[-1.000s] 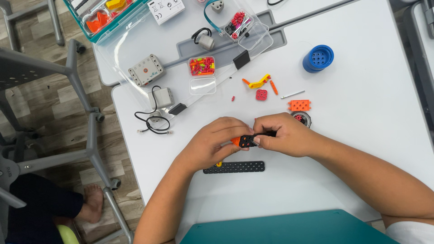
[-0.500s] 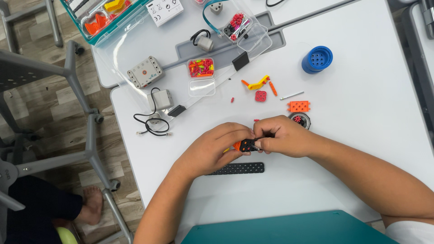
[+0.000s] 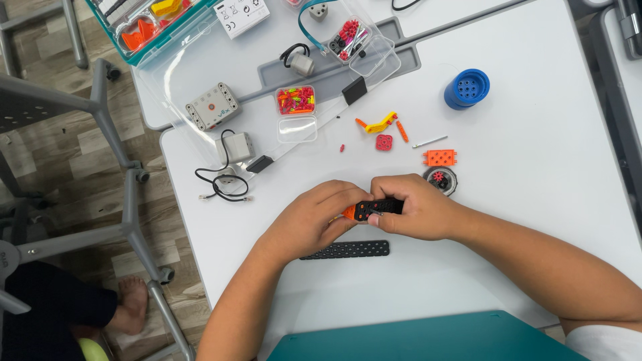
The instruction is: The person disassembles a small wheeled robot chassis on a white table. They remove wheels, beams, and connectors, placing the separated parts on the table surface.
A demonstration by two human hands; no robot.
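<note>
Both hands meet over the white table. My right hand pinches a short black perforated beam with an orange piece at its left end. My left hand grips the same assembly from the left, fingers on the orange piece. A longer black perforated beam lies flat on the table just below the hands.
Near the right hand lie a grey wheel with red hub, an orange plate, a red square piece, a yellow-orange part and a blue cylinder. Clear parts boxes, a grey control unit and cabled motors lie upper left.
Both hands stay in the same place, with only small finger shifts on the black beam assembly. The long beam below has not moved.
</note>
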